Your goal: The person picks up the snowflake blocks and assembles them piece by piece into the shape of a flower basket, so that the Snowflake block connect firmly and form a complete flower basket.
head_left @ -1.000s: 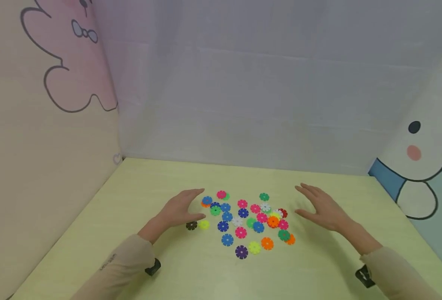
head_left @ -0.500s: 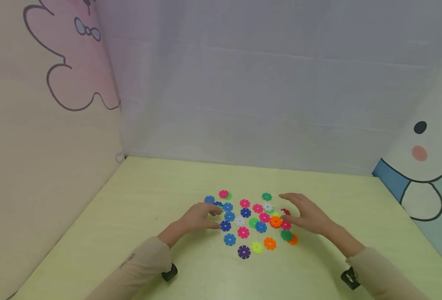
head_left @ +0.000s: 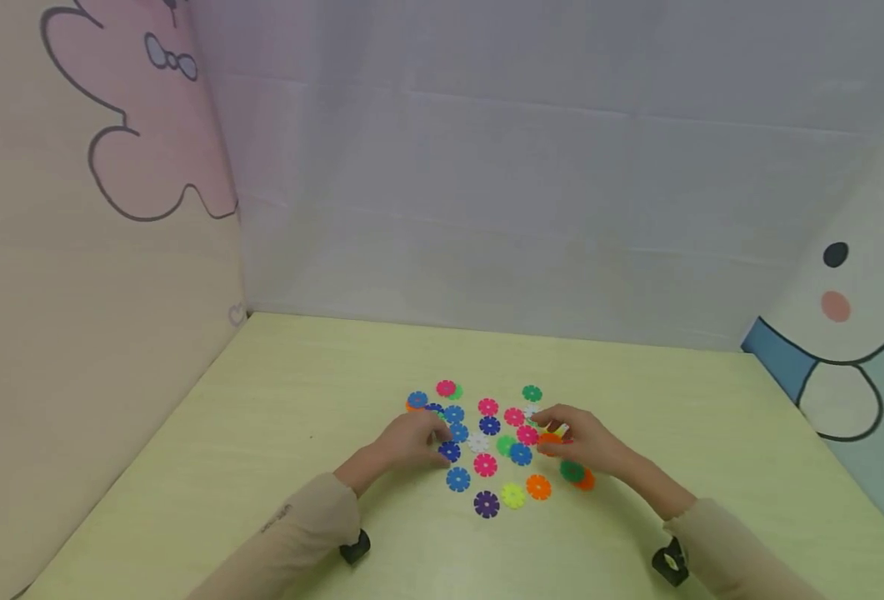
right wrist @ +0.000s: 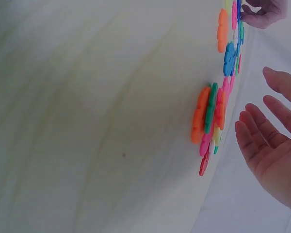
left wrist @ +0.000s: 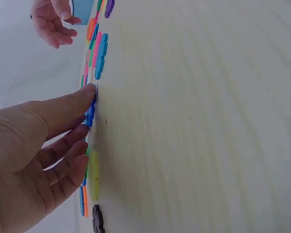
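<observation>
Thin notched plastic discs in many colours lie scattered and partly overlapping on the pale table (head_left: 382, 367). My left hand (head_left: 412, 440) is at the left side of the spread, thumb tip and forefinger about a dark blue disc (head_left: 449, 452); whether they touch it I cannot tell. Beneath that hand, in the left wrist view, lie a yellow disc (left wrist: 95, 174) and a black disc (left wrist: 98, 218), both hidden from the head. My right hand (head_left: 584, 437), fingers loosely bent, hovers over the right side near an orange disc (head_left: 550, 444). A green disc (head_left: 572, 471) overlaps another orange one below it.
A purple disc (head_left: 486, 504) and a yellow one (head_left: 513, 496) lie nearest the front. Behind the table hangs a plain pale curtain (head_left: 442, 208). Printed cartoon panels (head_left: 142, 267) stand at left and right.
Both hands have moved inward and lower, from either side of the spread to over its discs. The left hand now covers the black and yellow discs. The discs appear unmoved.
</observation>
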A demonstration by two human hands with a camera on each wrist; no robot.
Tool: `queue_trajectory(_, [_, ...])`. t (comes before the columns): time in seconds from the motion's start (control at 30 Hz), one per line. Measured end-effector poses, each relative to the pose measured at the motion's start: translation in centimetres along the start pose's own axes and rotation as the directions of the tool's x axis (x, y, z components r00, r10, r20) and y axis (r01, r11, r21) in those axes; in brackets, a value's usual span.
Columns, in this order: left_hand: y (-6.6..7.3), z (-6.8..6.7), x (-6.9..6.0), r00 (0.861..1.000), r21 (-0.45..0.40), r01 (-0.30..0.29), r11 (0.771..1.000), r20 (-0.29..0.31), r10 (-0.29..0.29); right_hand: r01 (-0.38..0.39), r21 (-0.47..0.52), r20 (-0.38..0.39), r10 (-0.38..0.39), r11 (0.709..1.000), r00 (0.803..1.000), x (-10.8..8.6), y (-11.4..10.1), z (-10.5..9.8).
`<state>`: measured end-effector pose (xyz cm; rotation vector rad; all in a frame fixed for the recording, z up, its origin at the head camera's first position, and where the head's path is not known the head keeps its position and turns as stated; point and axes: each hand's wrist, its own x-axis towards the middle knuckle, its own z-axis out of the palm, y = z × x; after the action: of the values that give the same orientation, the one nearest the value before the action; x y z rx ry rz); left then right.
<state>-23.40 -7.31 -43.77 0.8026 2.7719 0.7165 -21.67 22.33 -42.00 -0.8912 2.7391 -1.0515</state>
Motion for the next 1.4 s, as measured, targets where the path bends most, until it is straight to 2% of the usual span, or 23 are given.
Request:
queue_trajectory(0.23, [0.0,0.3,0.1,0.999,-0.036,0.028,0.999,0.035,-0.027,-0.025,0.046,0.06,0.023,0.999,0.998,0.5,-0.2,1.3])
queue_trajectory(0.5, [0.6,-0.4,0.6,0.995,-0.062,0.047,0.997,0.089,-0.041,-0.049,0.035,0.09,0.046,0.998,0.995,1.1,-0.9,2.0])
queue_trajectory(0.63, [0.6,-0.4,0.7,0.995,-0.081,0.047,0.996,0.088,-0.04,-0.05,0.017,0.09,0.048,0.999,0.995,1.3,-0.9,2.1])
queue_trajectory(0.83, [0.4,-0.2,0.7,0.997,-0.074,0.008,0.997,0.077,-0.002,-0.06,-0.003,0.114,0.06,0.998,0.992,1.7,-0.8,2.4])
queue_trajectory(1.0, [0.4,-0.4,0.5,0.998,-0.111,0.002,0.994,0.06,0.005,-0.077,-0.039,0.131,0.082,0.996,0.988,1.8,-1.1,2.2])
queue_trajectory(1.2, [-0.1,-0.5,0.4,0.998,-0.149,-0.027,0.988,0.049,0.035,-0.031,-0.054,0.151,0.039,0.998,0.988,2.0,-1.2,2.3])
queue_trajectory(1.4, [0.2,-0.8,0.6,0.999,-0.215,-0.012,0.977,0.042,0.022,0.03,-0.039,0.128,-0.025,0.999,0.991,2.2,-1.6,2.0])
